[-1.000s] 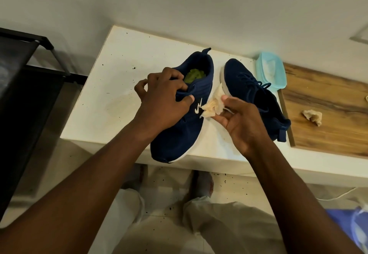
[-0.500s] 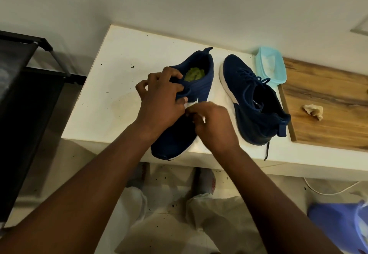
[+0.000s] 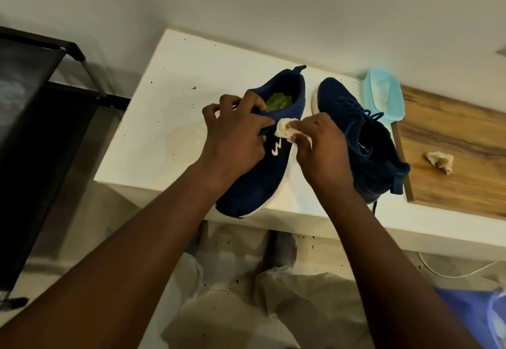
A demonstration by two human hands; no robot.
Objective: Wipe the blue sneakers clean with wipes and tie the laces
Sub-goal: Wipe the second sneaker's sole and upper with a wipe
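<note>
Two blue sneakers stand on a white table (image 3: 169, 118). The left sneaker (image 3: 260, 176) has a white logo on its side and a green insole, and its toe reaches past the table's front edge. My left hand (image 3: 235, 135) grips it at the tongue and collar. My right hand (image 3: 320, 143) holds a crumpled white wipe (image 3: 286, 129) pressed against that sneaker's side, just above the logo. The right sneaker (image 3: 361, 135) stands beside it with its blue laces loose, one end hanging over the table's edge.
A light blue wipes tub (image 3: 383, 97) sits behind the right sneaker. A wooden board (image 3: 460, 140) at the right carries a used crumpled wipe (image 3: 439, 161). A black rack (image 3: 41, 118) stands to the left. My legs and feet show below, with a white cable on the floor.
My right hand with the wipe moved from beside the sneaker onto its side, then up toward the collar. My left hand kept its grip on the left sneaker.
</note>
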